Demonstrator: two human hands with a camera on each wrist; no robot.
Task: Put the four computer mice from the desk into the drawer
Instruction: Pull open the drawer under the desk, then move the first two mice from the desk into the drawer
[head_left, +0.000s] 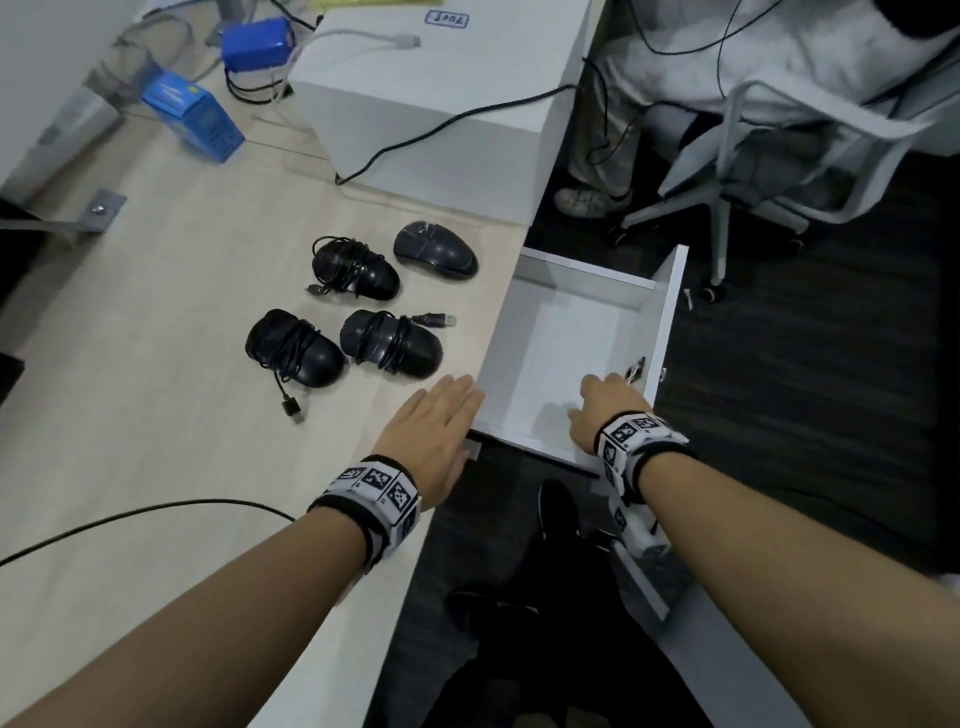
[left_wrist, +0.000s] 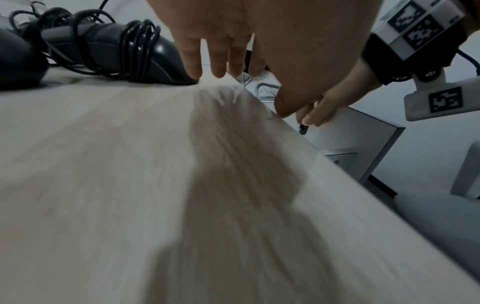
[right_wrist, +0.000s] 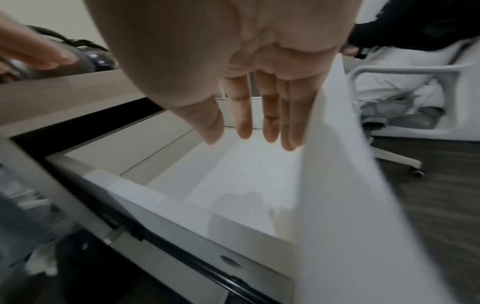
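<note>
Hands (head view): left hand (head_left: 434, 421) flat, fingers straight, over the desk (head_left: 156, 441) edge, holding nothing; right hand (head_left: 605, 410) above the open drawer (head_left: 670, 312), fingers loosely extended, nothing held.
Mice (head view): four, all on desk, none in drawer yet. Near-right mouse (head_left: 392, 343) w/ cord wrapped, just ahead of left fingertips; near-left mouse (head_left: 296, 347) beside it, USB plug trailing; far-left mouse (head_left: 356, 267) cord-wrapped; far-right mouse (head_left: 435, 248) w/o visible cord.
Handling (est.): light, hard plastic shells, smooth so prob. a bit slippery; cords soft, may unwind or snag. Best hold: across body from above, thumb + fingers on sides, over the wraps.
Left wrist view: left hand fingers (left_wrist: 192, 61) spread, straight, tips close to near-right mouse (left_wrist: 124, 53); contact can't tell.
Right wrist view: right hand (right_wrist: 233, 61) spread, palm down above drawer interior (right_wrist: 233, 174), which is bare; mice well apart from it, up on desk to its left.
</note>
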